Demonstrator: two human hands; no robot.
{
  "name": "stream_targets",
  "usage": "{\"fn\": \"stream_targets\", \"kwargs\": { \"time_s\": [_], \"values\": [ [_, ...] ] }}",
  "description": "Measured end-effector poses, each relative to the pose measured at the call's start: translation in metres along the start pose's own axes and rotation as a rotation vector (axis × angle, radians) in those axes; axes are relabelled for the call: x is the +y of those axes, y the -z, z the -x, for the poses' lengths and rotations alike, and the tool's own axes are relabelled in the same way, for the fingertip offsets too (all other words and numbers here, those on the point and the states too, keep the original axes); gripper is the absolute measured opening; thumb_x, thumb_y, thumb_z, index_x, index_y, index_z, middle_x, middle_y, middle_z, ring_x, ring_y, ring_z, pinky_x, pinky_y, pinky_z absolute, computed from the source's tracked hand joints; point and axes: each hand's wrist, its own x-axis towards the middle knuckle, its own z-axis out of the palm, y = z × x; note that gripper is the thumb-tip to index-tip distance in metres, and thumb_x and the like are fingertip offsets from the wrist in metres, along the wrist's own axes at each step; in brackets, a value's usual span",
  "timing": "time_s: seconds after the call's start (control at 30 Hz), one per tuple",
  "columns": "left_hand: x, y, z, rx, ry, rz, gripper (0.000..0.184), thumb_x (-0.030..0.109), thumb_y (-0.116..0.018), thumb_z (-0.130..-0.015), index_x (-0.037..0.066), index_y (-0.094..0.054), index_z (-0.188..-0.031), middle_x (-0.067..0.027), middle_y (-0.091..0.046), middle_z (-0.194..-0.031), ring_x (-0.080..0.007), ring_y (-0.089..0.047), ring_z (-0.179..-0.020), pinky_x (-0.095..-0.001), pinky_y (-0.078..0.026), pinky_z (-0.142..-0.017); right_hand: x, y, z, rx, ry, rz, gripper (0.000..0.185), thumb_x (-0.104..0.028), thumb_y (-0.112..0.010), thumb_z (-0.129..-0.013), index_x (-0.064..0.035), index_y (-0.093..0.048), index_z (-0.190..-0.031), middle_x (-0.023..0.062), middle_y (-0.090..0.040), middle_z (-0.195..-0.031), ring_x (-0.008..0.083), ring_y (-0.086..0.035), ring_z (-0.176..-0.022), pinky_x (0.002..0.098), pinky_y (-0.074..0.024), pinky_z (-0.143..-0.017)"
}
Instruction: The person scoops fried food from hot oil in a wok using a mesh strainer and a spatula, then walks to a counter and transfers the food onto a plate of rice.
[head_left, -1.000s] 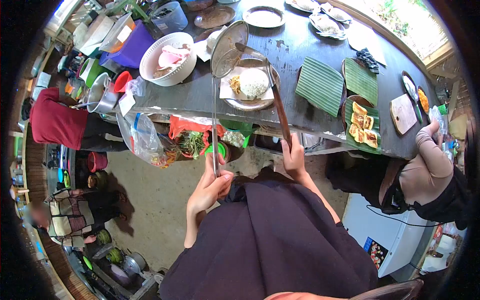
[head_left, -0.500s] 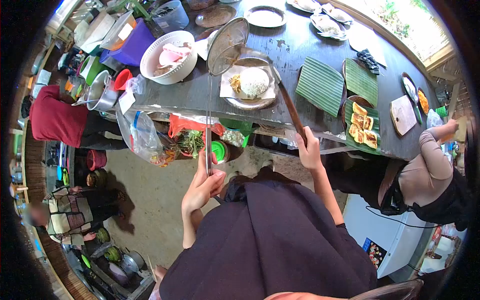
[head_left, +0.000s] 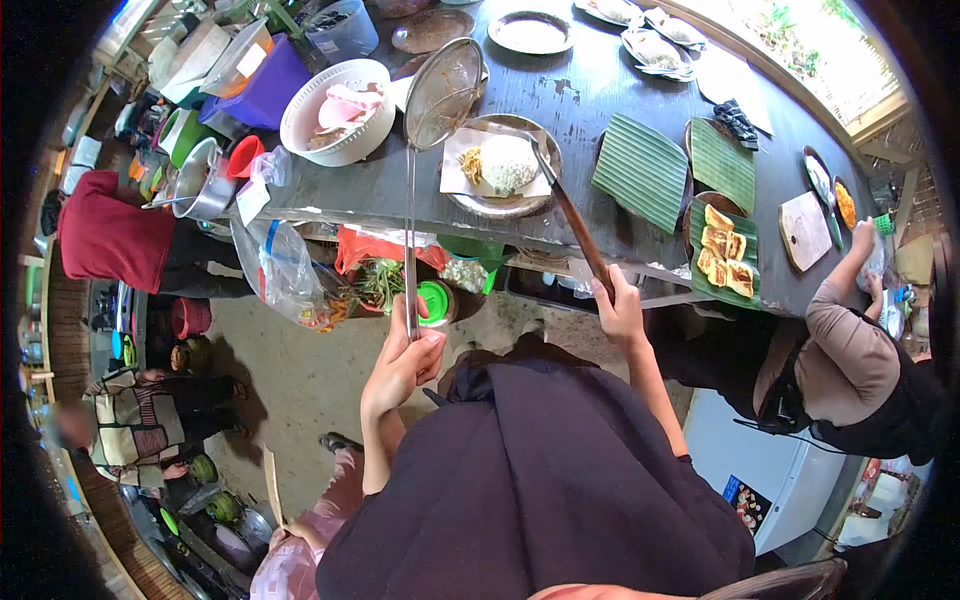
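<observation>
My left hand (head_left: 402,368) is closed around the metal handle of a round mesh strainer (head_left: 443,95), whose basket hangs over the table left of the plate. In my right hand (head_left: 622,305) is the brown handle of a utensil (head_left: 578,222); its dark end is at the right side of the rice. A round mound of white rice (head_left: 508,165) and some shredded food (head_left: 471,165) lie on paper on a woven-looking plate (head_left: 505,207). What the strainer holds, if anything, is hard to make out.
On the dark table (head_left: 400,200) are a white basket (head_left: 372,135), banana leaves (head_left: 642,172), browned food pieces (head_left: 722,240) and a cutting board (head_left: 806,230). People stand at the left (head_left: 115,230) and right (head_left: 850,340); another (head_left: 300,550) is at the lower left.
The strainer has moved left and the utensil has swung away from it to the rice. A person holding a long stick-like object has come in at the lower left.
</observation>
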Motion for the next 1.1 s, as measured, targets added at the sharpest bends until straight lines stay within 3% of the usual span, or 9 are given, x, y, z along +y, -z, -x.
{"fn": "stream_targets", "kwargs": {
  "time_s": [1.1],
  "values": [
    [0.001, -0.003, 0.000, -0.025, -0.021, 0.079, 0.032, 0.002, -0.041, -0.086, 0.013, -0.026, -0.113, 0.0029, -0.027, -0.056, -0.0053, -0.024, -0.045, -0.0195, -0.021, -0.039, 0.012, -0.004, 0.004, -0.001, -0.035, -0.021, 0.023, -0.024, -0.052, -0.086, -0.0018, -0.048, -0.087, 0.0222, -0.050, -0.060, 0.0426, -0.053, -0.061, 0.0421, -0.0388, -0.051]
  ]
}}
